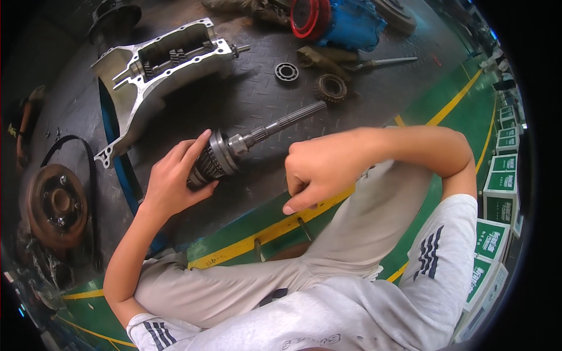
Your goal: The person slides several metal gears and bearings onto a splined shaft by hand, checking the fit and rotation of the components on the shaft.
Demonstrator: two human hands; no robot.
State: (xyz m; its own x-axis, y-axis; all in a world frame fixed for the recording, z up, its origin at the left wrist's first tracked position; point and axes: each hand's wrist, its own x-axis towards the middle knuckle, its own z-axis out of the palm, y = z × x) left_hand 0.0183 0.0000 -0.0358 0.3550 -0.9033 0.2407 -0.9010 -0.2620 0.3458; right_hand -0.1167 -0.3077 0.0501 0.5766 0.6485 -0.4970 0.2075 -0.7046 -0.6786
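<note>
The near edge of the dark table runs on a slant, from by the left arm out to the far right. Past it is the green floor with yellow lines. A strip of bare table shows between the gear stick and the open metal box, which sits to the far left. More table shows to the right of the stick's tip. Past that tip, on the far side, lie a shiny ring and a brown toothed ring.

The gear stick leans across the table, its thin end pointing far and right. Its fat gears are in the left hand, with the fingers on the far side and the thumb on the near side. The right hand is curled in, apart from the stick, on its near right side by the table edge. I cannot tell if anything is inside it. A rusty round plate sits well to the left.
</note>
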